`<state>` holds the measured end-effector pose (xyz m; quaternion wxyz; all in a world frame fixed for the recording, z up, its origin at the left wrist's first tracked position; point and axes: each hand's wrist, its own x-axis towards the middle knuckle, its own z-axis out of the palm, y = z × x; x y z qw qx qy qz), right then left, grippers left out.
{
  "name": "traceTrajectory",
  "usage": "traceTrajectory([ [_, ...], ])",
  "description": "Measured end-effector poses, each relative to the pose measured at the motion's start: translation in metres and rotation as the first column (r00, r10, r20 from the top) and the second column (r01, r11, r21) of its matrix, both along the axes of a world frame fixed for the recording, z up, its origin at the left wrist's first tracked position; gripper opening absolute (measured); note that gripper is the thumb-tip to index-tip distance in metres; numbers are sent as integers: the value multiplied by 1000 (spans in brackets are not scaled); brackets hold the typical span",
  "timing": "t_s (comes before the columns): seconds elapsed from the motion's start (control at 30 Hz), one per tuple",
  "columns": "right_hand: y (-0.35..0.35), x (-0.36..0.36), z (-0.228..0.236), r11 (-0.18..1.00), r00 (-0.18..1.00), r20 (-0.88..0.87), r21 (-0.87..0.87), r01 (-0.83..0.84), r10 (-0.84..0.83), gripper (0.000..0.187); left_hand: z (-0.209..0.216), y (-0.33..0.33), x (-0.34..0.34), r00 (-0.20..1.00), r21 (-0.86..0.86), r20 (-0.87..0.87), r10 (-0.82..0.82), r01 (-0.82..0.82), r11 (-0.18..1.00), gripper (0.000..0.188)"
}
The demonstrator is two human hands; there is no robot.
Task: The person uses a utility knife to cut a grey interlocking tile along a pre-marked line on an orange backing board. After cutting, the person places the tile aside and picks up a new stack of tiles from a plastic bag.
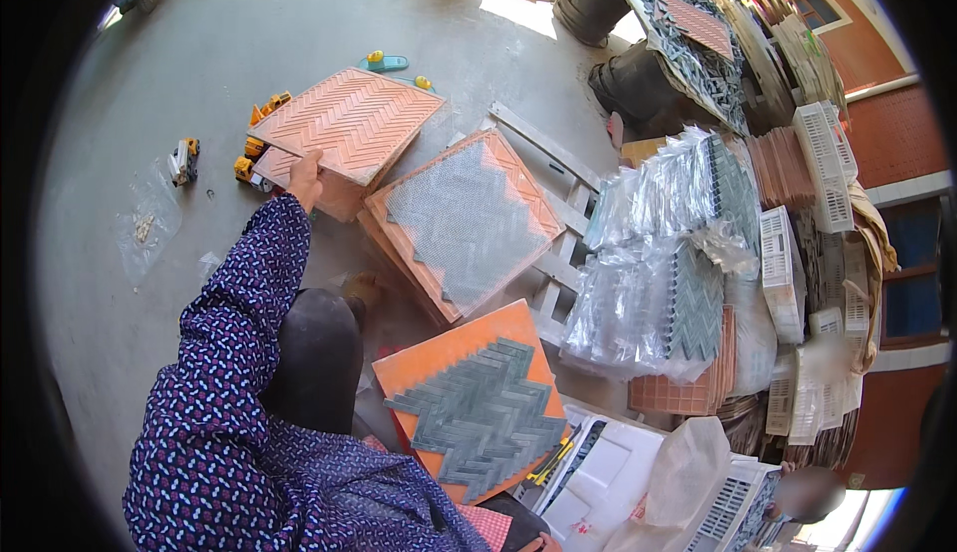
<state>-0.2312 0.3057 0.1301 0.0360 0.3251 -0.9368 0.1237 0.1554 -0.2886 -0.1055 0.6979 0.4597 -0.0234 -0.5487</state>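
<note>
My left hand (pixel 305 181) is closed on the near edge of an orange herringbone-grooved tray (pixel 354 123), its thumb on the top face. This tray sits slightly askew over a stack of similar trays (pixel 344 196). To its right is another tray stack (pixel 409 268), topped by a grey herringbone tile sheet (pixel 464 218) with mesh over it. Nearer me, an orange board (pixel 419 361) carries dark grey-green tile strips (pixel 488 412) in a herringbone pattern. Only a sliver of my right hand (pixel 541 543) shows at the lower edge; its fingers are hidden.
Toy trucks (pixel 184 161) and a plastic bag (pixel 150 223) lie on the floor at left. Plastic-wrapped tile sheets (pixel 648 298) are piled at right, near white crates (pixel 783 273). A yellow cutter knife (pixel 551 460) lies beside the board. Loose strips cover a table (pixel 653 28) at back right.
</note>
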Motion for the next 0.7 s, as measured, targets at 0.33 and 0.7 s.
traceTrajectory([
  [0.33,-2,-11,-9,998,998,-23,44,53,-53,15,-67,10,31,914,572,105,-392,267,775,29],
  [0.7,0,-1,-25,995,997,-68,-94,-37,30,12,34,-10,-74,204,558,624,-754,558,614,39],
])
